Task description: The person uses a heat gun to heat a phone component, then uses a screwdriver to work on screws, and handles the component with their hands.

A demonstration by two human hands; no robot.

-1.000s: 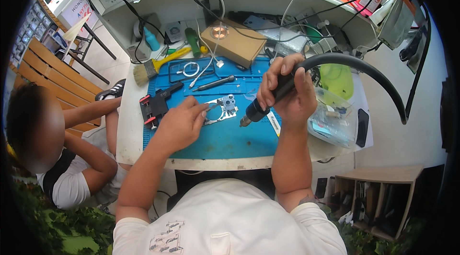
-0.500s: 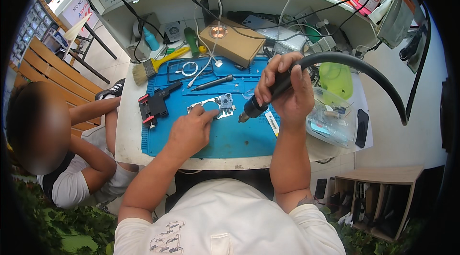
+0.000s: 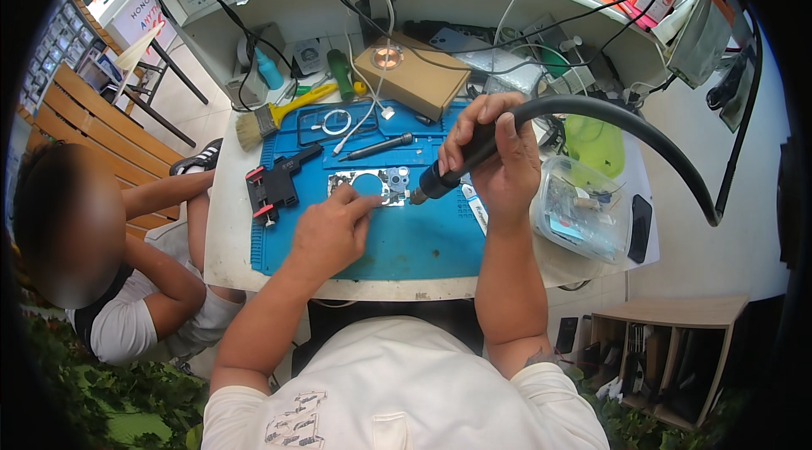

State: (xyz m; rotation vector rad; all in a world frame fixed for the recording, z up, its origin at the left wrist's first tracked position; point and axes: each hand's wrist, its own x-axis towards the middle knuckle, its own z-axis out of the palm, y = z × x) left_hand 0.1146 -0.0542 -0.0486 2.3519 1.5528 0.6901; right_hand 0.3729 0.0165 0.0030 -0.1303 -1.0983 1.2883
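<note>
My right hand (image 3: pixel 506 158) is wrapped round the black handle of a hot-air gun (image 3: pixel 435 184), whose thick black hose arcs off to the right. The gun's metal nozzle points down and left, close beside a silver phone bracket plate (image 3: pixel 392 195) with a large round cutout. At the plate's right end sits a small blue-grey camera module (image 3: pixel 397 178). My left hand (image 3: pixel 332 228) holds the plate from its near left side, fingertips on its edge. Under all of it lies a blue repair mat (image 3: pixel 397 251).
A black clamp holder (image 3: pixel 275 188) and a screwdriver (image 3: pixel 376 147) lie on the mat. Behind stand a brush (image 3: pixel 262 123) and a cardboard box (image 3: pixel 414 82). A clear plastic tub (image 3: pixel 584 213) and a phone (image 3: pixel 640 226) are at right. A person (image 3: pixel 144 281) sits at left.
My right hand has brought the hot-air gun left and slightly up, so its nozzle is nearer the camera module. The plate has shifted slightly left and lies flatter under my left fingers.
</note>
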